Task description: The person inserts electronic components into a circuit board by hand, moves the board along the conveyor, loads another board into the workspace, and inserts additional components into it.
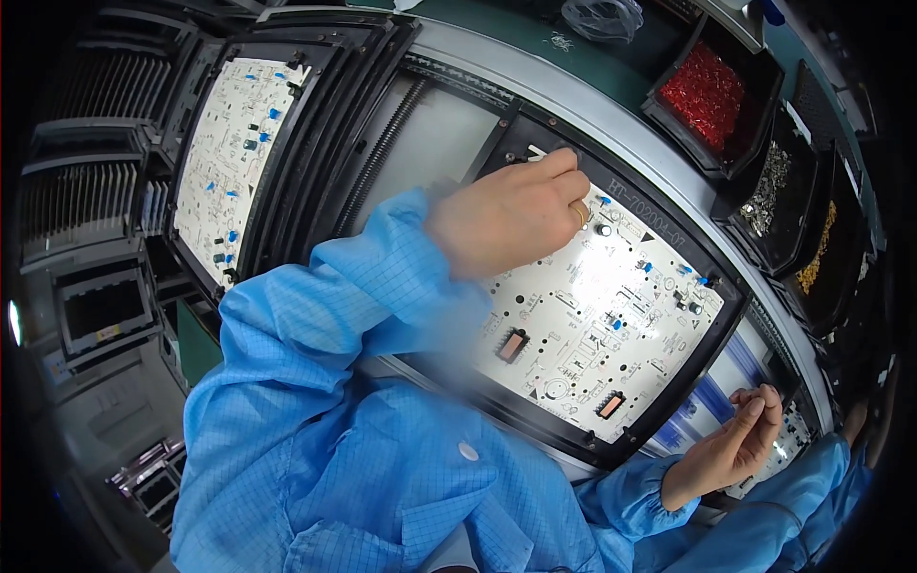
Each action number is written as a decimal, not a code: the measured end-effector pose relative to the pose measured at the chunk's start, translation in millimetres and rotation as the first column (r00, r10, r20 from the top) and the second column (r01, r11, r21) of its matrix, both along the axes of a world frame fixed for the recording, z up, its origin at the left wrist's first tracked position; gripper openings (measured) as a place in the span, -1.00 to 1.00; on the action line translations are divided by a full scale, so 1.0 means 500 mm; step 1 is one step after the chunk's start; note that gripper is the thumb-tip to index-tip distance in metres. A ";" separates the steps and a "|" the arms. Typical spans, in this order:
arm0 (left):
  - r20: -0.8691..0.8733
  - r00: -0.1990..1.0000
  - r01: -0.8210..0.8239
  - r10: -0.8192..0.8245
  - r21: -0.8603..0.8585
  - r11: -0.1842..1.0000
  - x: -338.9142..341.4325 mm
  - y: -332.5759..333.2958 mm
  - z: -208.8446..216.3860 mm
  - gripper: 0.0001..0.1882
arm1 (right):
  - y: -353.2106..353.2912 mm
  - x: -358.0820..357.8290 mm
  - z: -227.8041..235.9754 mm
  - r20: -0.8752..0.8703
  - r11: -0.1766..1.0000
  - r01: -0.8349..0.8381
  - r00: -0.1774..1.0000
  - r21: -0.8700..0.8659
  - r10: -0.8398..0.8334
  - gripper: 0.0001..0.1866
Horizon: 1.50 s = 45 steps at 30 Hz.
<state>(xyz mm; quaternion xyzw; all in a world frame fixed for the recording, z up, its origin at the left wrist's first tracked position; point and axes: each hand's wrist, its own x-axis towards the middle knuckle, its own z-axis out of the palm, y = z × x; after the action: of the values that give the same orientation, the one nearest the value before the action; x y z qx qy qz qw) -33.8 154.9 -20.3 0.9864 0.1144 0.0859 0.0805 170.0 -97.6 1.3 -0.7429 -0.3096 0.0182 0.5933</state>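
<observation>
A white circuit board (pixel 583 325) lies in a black frame carrier (pixel 497 387) in front of me. It bears blue, black and cylindrical components and two black parts with copper-coloured middles. My left hand (pixel 516 215) is over the board's upper left corner, fingers curled down and closed. Its fingertips are partly hidden, so I cannot make out what they grip. My right hand (pixel 735 444) is raised off the carrier's lower right side. Its thumb and fingers are pinched together, and anything between them is too small to name.
Another populated board (pixel 220 177) stands tilted in a black carrier at left. At upper right are bins of red parts (pixel 702 95), silvery parts (pixel 767 191) and yellow parts (pixel 820 250). A clear plastic bag (pixel 604 17) lies beyond the rail. A co-worker's blue sleeve (pixel 798 492) is at lower right.
</observation>
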 end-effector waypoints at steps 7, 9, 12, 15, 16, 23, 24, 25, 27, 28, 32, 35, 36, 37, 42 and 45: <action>0.040 0.999 -0.003 0.003 -0.011 1.000 0.000 -0.004 -0.005 -0.75 | 0.000 0.001 -0.003 -0.006 1.000 0.003 1.000 0.006 -0.003 -0.85; 0.018 1.000 0.008 -0.008 -0.021 1.000 0.005 -0.003 0.000 -0.75 | -0.003 0.000 0.001 -0.013 1.000 0.008 1.000 0.011 -0.008 -0.85; -0.009 1.000 0.017 -0.018 -0.054 0.998 0.010 -0.002 0.006 -0.75 | -0.005 0.001 0.004 -0.018 1.000 0.004 1.000 0.015 -0.004 -0.82; -0.040 0.999 0.007 -0.008 -0.023 1.000 0.012 -0.010 0.013 -0.74 | -0.002 0.001 -0.003 -0.009 1.000 0.007 1.000 0.007 -0.006 -0.78; -0.060 0.998 0.008 -0.006 0.027 1.000 0.014 -0.012 0.016 -0.74 | -0.002 0.000 -0.003 0.006 1.000 0.027 1.000 -0.004 -0.027 -0.77; -0.030 0.999 0.030 -0.032 -0.047 0.998 0.014 -0.006 0.010 -0.73 | -0.008 0.007 0.002 -0.046 0.999 0.033 0.998 0.032 -0.031 -0.75; -0.022 0.999 0.025 -0.026 -0.051 0.998 0.012 -0.006 0.009 -0.73 | -0.005 0.009 0.000 -0.053 0.999 0.025 0.998 0.030 -0.024 -0.75; -0.014 1.000 0.020 -0.021 -0.055 0.998 0.009 -0.006 0.008 -0.74 | -0.001 0.010 -0.003 -0.059 0.999 0.018 0.998 0.027 -0.016 -0.75; -0.007 1.000 0.014 -0.014 -0.033 0.999 0.010 -0.008 0.006 -0.74 | -0.001 0.010 -0.007 -0.054 0.999 0.022 0.998 0.033 -0.020 -0.75; 0.004 1.000 0.016 -0.016 -0.015 1.000 0.012 -0.011 0.006 -0.75 | -0.003 0.010 -0.004 -0.045 0.999 0.034 0.998 0.035 -0.033 -0.75; 0.079 0.996 0.030 -0.031 0.020 0.999 0.012 -0.037 0.004 -0.77 | -0.003 0.004 0.008 -0.044 0.998 0.056 0.997 0.008 -0.055 -0.75; 0.075 0.997 0.001 -0.003 0.024 1.000 0.006 -0.059 -0.012 -0.78 | 0.002 0.006 -0.011 -0.082 0.989 0.143 0.986 -0.040 -0.146 -0.80; 0.087 0.996 -0.026 0.028 -0.015 1.000 0.006 -0.060 -0.012 -0.78 | 0.001 0.011 -0.012 -0.128 0.999 0.046 0.991 0.014 -0.044 -0.84; 0.098 0.993 -0.054 0.059 -0.055 0.997 0.005 -0.059 -0.010 -0.77 | 0.002 0.014 -0.013 -0.168 0.996 -0.050 0.984 0.070 0.061 -0.87; 0.329 0.913 -0.124 0.240 -0.335 0.934 -0.045 -0.051 0.055 -0.84 | 0.027 -0.051 0.034 -0.340 0.976 -0.216 0.919 -0.009 0.200 -0.87; 0.069 0.960 -0.051 0.272 -0.911 0.410 -0.092 -0.133 0.070 -0.79 | 0.043 -0.141 0.089 -0.488 0.919 -0.380 0.824 -0.102 0.287 -0.89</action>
<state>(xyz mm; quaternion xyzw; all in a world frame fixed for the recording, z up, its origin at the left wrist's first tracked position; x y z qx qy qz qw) -80.1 88.3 14.7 0.7589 0.2285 0.1206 0.5978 99.4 -76.3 45.6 -0.7050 -0.2811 0.3291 0.5618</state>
